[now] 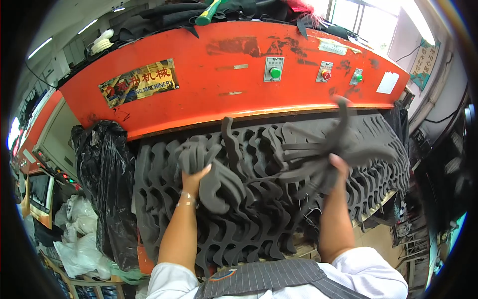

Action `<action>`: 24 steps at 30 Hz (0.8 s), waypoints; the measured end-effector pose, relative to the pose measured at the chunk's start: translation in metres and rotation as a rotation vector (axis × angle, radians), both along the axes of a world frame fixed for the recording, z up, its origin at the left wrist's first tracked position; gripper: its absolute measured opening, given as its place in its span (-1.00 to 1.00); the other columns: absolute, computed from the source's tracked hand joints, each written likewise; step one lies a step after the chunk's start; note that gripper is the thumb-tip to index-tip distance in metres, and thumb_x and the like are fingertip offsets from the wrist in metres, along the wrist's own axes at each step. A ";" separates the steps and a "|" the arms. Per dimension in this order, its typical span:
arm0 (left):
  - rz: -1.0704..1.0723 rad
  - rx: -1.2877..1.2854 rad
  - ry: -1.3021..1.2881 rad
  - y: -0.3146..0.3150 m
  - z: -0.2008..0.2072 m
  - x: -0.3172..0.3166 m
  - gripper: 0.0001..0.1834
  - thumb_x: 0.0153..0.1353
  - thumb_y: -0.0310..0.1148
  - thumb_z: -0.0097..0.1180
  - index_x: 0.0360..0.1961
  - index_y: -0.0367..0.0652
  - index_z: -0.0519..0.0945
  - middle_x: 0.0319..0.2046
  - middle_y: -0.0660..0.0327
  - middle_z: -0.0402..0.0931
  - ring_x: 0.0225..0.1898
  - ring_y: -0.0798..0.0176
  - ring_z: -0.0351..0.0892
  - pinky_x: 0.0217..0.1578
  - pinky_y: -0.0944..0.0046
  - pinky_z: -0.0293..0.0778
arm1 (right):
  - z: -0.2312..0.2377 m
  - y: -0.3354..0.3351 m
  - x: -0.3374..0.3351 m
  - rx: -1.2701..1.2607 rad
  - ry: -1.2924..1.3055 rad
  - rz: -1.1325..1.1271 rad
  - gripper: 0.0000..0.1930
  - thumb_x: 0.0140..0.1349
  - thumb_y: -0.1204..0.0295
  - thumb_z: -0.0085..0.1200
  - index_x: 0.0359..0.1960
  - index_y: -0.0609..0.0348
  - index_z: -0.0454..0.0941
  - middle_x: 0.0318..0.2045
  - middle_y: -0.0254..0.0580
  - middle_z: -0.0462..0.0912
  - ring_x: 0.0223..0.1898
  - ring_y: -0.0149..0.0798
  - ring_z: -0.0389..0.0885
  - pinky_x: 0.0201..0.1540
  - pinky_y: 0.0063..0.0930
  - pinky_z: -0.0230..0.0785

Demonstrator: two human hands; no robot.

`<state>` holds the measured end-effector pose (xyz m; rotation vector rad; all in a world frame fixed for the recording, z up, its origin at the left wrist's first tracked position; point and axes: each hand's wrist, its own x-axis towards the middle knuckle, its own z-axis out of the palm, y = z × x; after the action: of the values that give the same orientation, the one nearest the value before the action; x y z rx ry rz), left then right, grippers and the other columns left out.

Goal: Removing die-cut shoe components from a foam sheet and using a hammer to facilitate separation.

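My left hand (195, 180), with a bracelet at the wrist, is closed around a bunch of curved dark grey foam pieces (219, 187). Further right, my right hand (339, 167) grips another bunch of grey foam strips (368, 155); these fan out in several directions and are smeared by motion. Under both hands lies a wide layer of die-cut grey foam (229, 251), with wavy strips and gaps between them. One foam strip (229, 137) sticks up from the layer between my hands. Most of my fingers are hidden behind the foam.
Across the far side stands a large orange-red machine (209, 99) with a green button (275, 73) and a red button (326, 75). Dark material (164, 25) is heaped on top. A black plastic bag (104, 174) hangs at the left, above white sacks (79, 249).
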<state>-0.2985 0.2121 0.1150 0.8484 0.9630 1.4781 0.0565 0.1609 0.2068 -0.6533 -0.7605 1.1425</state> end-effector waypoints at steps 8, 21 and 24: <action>0.170 0.348 0.504 -0.027 -0.048 -0.019 -0.61 -0.01 -0.48 0.37 -0.11 -0.27 0.57 -0.13 0.23 0.57 -0.10 0.23 0.54 -0.06 0.20 0.45 | 0.061 -0.026 0.001 0.428 -0.420 -0.235 -0.27 -0.16 0.12 0.39 0.06 0.17 0.40 -0.17 -0.24 0.50 0.03 -0.17 0.42 0.19 -0.01 0.21; 0.092 0.119 0.184 -0.023 -0.032 -0.018 -0.58 -0.06 -0.49 0.41 -0.14 -0.27 0.55 -0.11 0.24 0.52 -0.13 0.27 0.51 -0.07 0.21 0.45 | 0.034 0.085 -0.151 -0.411 -0.451 0.444 -0.53 -0.14 0.22 0.30 -0.17 0.20 0.62 -0.30 -0.24 0.62 -0.21 -0.29 0.57 -0.06 -0.37 0.38; 0.098 0.332 0.511 -0.016 -0.064 -0.032 -0.53 -0.06 -0.49 0.42 -0.10 -0.29 0.52 -0.13 0.23 0.53 -0.11 0.26 0.50 -0.08 0.21 0.45 | -0.028 0.165 -0.179 -0.610 -0.709 0.620 -0.71 -0.04 0.19 0.24 -0.31 0.06 0.68 -0.38 -0.28 0.65 -0.26 -0.35 0.58 -0.08 -0.46 0.37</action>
<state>-0.3303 0.1964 0.0511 1.4887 1.1561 1.5620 -0.1228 0.3261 0.1789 -1.4442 -1.2806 1.7648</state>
